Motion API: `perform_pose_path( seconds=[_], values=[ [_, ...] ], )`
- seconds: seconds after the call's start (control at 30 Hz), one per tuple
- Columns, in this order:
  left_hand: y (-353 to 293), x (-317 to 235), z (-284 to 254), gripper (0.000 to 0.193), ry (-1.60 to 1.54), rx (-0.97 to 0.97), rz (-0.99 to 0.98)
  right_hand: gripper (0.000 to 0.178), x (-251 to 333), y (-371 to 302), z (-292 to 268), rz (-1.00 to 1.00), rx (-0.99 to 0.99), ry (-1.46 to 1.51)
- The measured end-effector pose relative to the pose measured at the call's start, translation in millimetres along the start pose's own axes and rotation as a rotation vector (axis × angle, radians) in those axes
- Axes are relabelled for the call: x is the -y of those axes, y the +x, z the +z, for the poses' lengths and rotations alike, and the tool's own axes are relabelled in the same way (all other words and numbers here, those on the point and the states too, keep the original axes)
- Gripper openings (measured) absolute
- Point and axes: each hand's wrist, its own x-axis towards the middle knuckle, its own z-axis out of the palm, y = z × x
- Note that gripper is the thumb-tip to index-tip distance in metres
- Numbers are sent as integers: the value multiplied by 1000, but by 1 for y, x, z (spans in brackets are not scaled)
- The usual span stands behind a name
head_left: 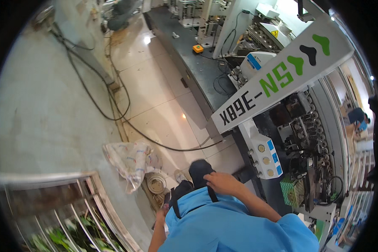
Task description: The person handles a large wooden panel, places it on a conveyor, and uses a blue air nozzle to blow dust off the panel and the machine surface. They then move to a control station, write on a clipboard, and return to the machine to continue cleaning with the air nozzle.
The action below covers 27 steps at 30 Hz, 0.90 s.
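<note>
Black fabric, lower centre, touched by my curled right hand, hold unclear; my left hand: opening and hold I cannot tell.

Pale tiled floor: white sack, round container along edge. Dark bench top: orange box, coiled cable.

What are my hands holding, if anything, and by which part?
Your right hand appears to pinch a black, rounded, soft-looking item by its right edge; a firm grip cannot be confirmed. Whether your left hand holds anything cannot be told.
</note>
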Motion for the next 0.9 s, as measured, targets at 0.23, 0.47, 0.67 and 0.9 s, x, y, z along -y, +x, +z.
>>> perform_pose_path(
  seconds=[0.23, 0.47, 0.67, 0.9],
  values=[
    [232, -315, -233, 39, -584, -129, 116, 22, -42, 195, -87, 151, -8, -29],
    [353, -501, -320, 41, -655, -189, 49, 22, -76, 446, -224, 68, 147, -56],
    [406, -482, -336, 44, -903, -231, -129, 25, -89, 653, -387, -96, -45, -112],
    [465, -491, -370, 46, -919, -249, -544, 23, -94, 914, -468, -206, 68, -124]
  ],
)
